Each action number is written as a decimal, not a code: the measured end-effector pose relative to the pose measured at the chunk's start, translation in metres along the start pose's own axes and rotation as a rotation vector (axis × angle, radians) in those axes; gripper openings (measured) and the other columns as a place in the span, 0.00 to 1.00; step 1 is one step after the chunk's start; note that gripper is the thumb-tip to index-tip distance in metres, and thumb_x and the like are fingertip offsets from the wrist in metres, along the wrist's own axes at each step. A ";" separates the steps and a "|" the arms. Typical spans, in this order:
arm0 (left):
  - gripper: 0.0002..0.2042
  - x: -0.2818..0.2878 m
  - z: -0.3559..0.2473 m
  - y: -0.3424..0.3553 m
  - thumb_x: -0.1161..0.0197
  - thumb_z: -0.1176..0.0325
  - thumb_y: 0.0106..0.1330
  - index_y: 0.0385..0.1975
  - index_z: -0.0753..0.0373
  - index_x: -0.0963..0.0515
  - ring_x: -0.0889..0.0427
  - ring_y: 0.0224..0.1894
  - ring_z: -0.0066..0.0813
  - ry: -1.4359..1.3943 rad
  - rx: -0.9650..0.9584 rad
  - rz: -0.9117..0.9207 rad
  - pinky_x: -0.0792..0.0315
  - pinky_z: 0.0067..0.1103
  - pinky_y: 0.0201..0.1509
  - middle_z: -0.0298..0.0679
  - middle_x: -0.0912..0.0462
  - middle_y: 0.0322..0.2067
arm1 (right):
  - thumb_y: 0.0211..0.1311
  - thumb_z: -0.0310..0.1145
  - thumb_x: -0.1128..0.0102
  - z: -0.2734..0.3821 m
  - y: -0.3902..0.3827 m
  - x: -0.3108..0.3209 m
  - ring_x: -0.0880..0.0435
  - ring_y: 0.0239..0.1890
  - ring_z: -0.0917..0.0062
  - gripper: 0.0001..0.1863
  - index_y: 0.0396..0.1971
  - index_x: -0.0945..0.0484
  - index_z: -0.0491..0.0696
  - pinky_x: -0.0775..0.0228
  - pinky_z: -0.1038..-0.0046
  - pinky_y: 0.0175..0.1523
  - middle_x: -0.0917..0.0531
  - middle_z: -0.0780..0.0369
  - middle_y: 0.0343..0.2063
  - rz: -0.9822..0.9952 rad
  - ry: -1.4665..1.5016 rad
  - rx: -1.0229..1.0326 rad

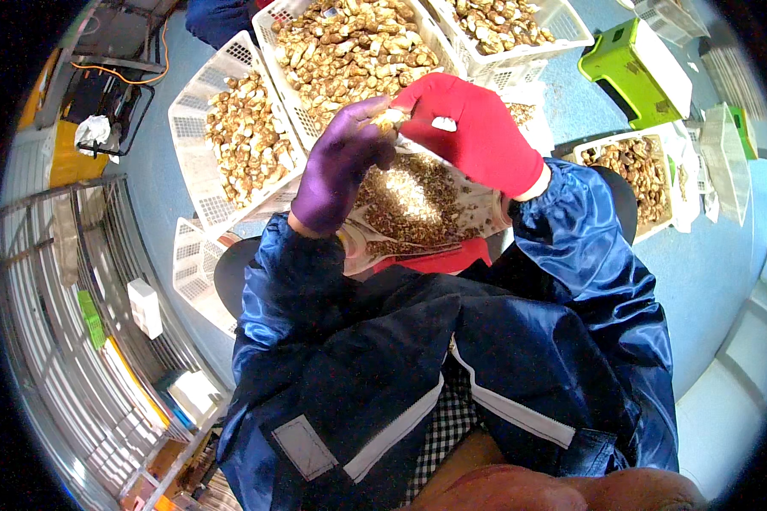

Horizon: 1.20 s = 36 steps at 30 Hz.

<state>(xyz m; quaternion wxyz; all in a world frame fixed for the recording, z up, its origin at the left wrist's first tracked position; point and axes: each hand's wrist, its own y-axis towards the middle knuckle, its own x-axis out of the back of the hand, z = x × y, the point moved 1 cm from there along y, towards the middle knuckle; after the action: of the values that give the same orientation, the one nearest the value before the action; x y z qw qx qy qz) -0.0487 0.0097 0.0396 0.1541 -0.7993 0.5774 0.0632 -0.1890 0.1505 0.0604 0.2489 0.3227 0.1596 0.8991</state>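
My left hand (343, 162), in a purple glove, is closed on a small brown and pale mushroom (389, 120) held up in front of me. My right hand (473, 128), gloved in red, is curled up against the same mushroom. A small white piece (443, 124) shows between its fingers; most of what it grips is hidden, so I cannot tell its kind. Beneath both hands lies a heap of brown and whitish scraps (409, 209) in a container close to my lap. Just beyond them, a white crate (277, 44) is full of similar mushrooms.
More mushrooms fill a white crate (198, 166) on the left, another (562, 19) at the far right, and a smaller one (666, 145) by my right elbow. A green and white step stool (635, 72) stands on the blue floor. Metal shelving (68, 324) lines the left.
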 end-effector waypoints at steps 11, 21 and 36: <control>0.21 0.000 0.001 -0.004 0.51 0.56 0.72 0.57 0.63 0.30 0.31 0.27 0.16 0.057 0.031 -0.064 0.37 0.15 0.32 0.31 0.24 0.28 | 0.55 0.36 0.34 -0.007 0.002 -0.008 0.19 0.31 0.66 0.10 0.29 0.21 0.45 0.27 0.69 0.38 0.20 0.58 0.28 -0.035 0.178 -0.310; 0.22 0.027 0.012 -0.005 0.54 0.51 0.72 0.53 0.62 0.27 0.30 0.23 0.17 0.123 0.243 -0.167 0.37 0.16 0.26 0.33 0.24 0.27 | 0.56 0.36 0.39 -0.025 -0.014 -0.015 0.20 0.32 0.59 0.07 0.30 0.21 0.48 0.28 0.65 0.36 0.20 0.55 0.26 0.060 0.099 -0.200; 0.24 0.096 0.139 0.197 0.37 0.58 0.58 0.52 0.65 0.25 0.21 0.50 0.36 1.156 0.043 -0.313 0.30 0.24 0.56 0.48 0.20 0.48 | 0.64 0.33 0.48 -0.037 -0.050 -0.011 0.23 0.52 0.68 0.16 0.49 0.26 0.43 0.33 0.63 0.61 0.21 0.53 0.48 0.210 0.713 -0.094</control>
<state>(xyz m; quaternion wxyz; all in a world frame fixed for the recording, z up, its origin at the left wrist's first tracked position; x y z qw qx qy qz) -0.1927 -0.0893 -0.1531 -0.1614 -0.7764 0.4443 -0.4168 -0.1887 0.1814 0.0055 0.0984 -0.0080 0.1608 0.9820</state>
